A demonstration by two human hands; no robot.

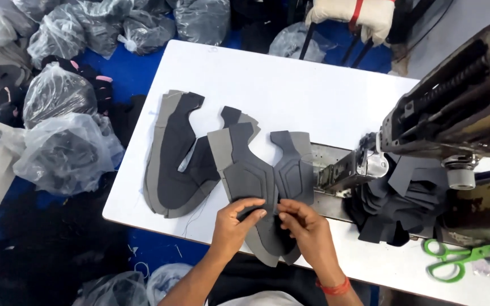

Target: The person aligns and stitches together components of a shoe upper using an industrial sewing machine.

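On the white table (290, 85) lies a grey and black shoe upper piece (250, 175), U-shaped, near the front edge. My left hand (235, 222) pinches its lower middle with thumb and fingers. My right hand (308, 226), with a red band at the wrist, grips the same piece just to the right. A stack of similar grey and black upper pieces (174, 158) rests to the left of it.
A sewing machine (455, 107) stands at the right, its arm (350, 170) reaching toward the piece. Dark cut pieces (395, 209) pile under it. Green scissors (463, 258) lie at the front right. Plastic bags of parts (66, 150) crowd the blue floor at left.
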